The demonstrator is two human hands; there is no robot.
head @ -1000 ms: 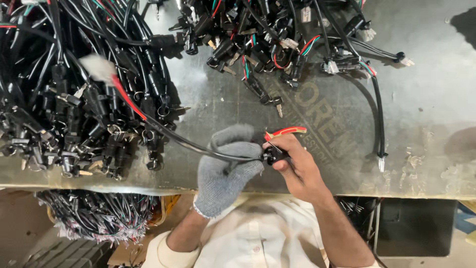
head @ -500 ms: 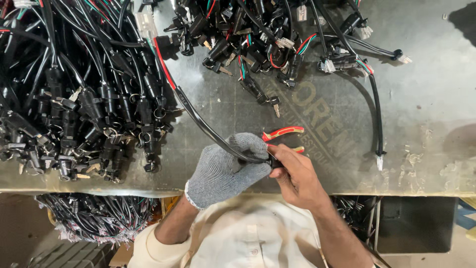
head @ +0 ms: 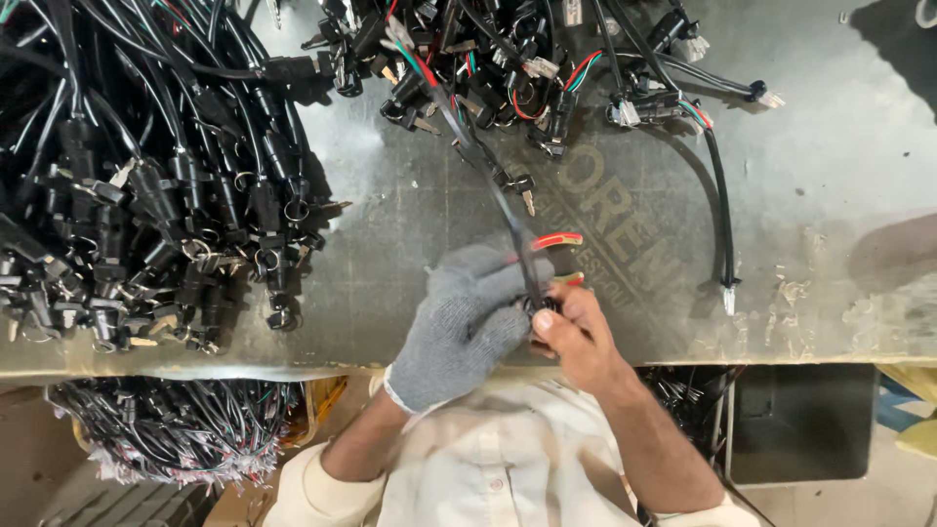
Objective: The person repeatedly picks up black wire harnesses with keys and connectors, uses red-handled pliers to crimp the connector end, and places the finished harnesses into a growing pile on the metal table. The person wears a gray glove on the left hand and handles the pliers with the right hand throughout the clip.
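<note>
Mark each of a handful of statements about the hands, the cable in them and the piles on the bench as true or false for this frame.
1. The left hand wears a grey knit glove. True.
2. The right hand is gloved too. False: it is bare.
3. Both hands hold one black cable at its lower end. True.
4. The red-handled tool lies on top of the left pile of black cables. False: it sits by the hands, at mid-bench.
5. The metal bench top is covered with a cloth. False: it is bare, scuffed metal.

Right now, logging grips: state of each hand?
Left hand: grey knit glove, closed on the black sheathed cable.
Right hand: bare, pinching that cable's black end.
</note>
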